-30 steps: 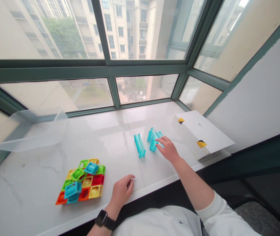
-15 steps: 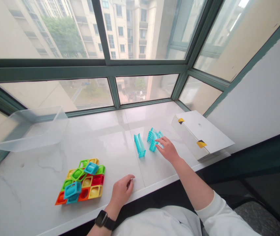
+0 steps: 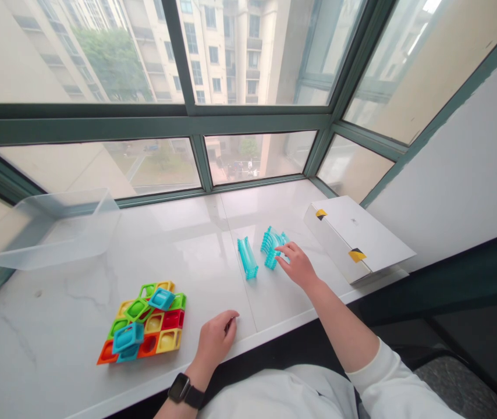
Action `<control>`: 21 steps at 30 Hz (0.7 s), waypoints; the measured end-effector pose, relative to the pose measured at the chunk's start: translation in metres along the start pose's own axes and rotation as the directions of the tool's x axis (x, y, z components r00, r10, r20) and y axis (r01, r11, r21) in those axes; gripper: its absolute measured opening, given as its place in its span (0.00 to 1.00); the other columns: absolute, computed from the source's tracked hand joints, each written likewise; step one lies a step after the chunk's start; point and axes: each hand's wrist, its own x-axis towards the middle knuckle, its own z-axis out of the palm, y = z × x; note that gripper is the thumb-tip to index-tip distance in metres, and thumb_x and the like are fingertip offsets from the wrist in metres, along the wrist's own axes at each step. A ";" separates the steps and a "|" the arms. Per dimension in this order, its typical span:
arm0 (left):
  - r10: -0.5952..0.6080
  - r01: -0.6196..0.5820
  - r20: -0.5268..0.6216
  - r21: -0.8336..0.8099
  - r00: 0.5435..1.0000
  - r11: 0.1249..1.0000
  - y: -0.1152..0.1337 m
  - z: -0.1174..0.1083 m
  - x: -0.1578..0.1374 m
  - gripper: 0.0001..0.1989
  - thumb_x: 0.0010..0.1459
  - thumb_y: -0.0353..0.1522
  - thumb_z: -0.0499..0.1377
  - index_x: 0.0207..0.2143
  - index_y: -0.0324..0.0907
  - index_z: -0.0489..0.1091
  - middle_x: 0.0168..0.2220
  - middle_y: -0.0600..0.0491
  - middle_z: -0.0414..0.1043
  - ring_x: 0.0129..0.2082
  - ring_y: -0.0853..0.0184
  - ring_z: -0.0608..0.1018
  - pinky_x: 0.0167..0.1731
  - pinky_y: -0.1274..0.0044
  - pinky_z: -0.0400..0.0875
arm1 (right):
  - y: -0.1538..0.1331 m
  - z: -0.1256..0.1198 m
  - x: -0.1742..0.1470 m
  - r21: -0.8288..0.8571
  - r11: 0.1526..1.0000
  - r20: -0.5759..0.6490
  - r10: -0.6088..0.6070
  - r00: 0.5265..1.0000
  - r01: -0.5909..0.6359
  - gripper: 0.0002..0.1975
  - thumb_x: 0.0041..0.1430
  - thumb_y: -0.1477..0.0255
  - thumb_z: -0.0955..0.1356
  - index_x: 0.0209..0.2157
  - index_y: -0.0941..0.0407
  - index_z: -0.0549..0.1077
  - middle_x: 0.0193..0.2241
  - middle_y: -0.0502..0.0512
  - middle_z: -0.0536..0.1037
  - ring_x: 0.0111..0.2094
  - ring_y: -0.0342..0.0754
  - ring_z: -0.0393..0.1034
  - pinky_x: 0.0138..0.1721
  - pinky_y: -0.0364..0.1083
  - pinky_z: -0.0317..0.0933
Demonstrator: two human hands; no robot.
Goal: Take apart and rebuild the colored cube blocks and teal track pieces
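Note:
My right hand point(image 3: 298, 266) is at the right side of a curved translucent turquoise track piece point(image 3: 270, 243), thumb and fingertips apart. The fingertips overlap the piece's edge; whether they touch it I cannot tell. Left of it lies a straight turquoise track piece point(image 3: 247, 258), apart from both hands. My left hand point(image 3: 216, 340) rests near the counter's front edge, fingers loosely curled, with nothing visible in them. A black watch is on that wrist. Further left are several red, orange, yellow, green and blue plastic blocks point(image 3: 153, 323), laid side by side with a few on top.
A clear plastic bin point(image 3: 100, 233) stands at the back left of the white marble-look counter point(image 3: 178, 244). A white box point(image 3: 362, 235) with yellow-and-black tape is at the right. Green-framed windows point(image 3: 248, 122) border the back, and a wall rises on the right.

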 end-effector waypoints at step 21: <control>-0.019 0.019 0.025 0.002 1.000 1.000 0.002 -0.001 0.000 0.13 0.69 0.34 0.53 0.44 0.50 0.77 0.39 0.56 0.84 0.36 0.65 0.83 0.39 0.74 0.73 | -0.003 -0.002 -0.001 -0.008 0.998 0.028 0.057 0.998 -0.057 0.16 0.67 0.69 0.68 0.55 0.50 0.77 0.44 0.55 0.76 0.40 0.50 0.75 0.45 0.50 0.71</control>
